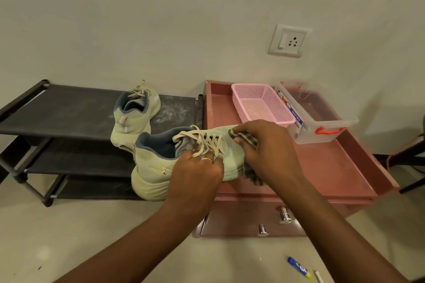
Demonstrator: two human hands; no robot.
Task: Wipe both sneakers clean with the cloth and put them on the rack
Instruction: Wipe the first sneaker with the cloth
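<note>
**A:** What are the fingers doing?

**B:** The left hand (pixel 197 172) has its fingers (pixel 216 159) curled round the laced middle of one sneaker (pixel 156 172), gripping it. The right hand (pixel 266 151) clutches the checked cloth (pixel 245 137), pressing it on the toe.

**A:** Where is that sneaker?

**B:** At the desk's (pixel 333 167) near left corner, heel toward the rack (pixel 69 110). I cannot tell whether it rests there.

**A:** Progress?

**B:** Roughly halfway, I judge. The other sneaker (pixel 135 117) sits on the rack's top shelf. This one is mid-wipe and not yet racked.

**A:** And around?

**B:** The pinkish, rimmed desk carries a pink basket (pixel 262 103) and a clear box (pixel 322 122). A blue tube (pixel 300 267) lies on the pale floor (pixel 69 236), and a socket (pixel 289 40) is set in the plain wall (pixel 161 18).
</note>
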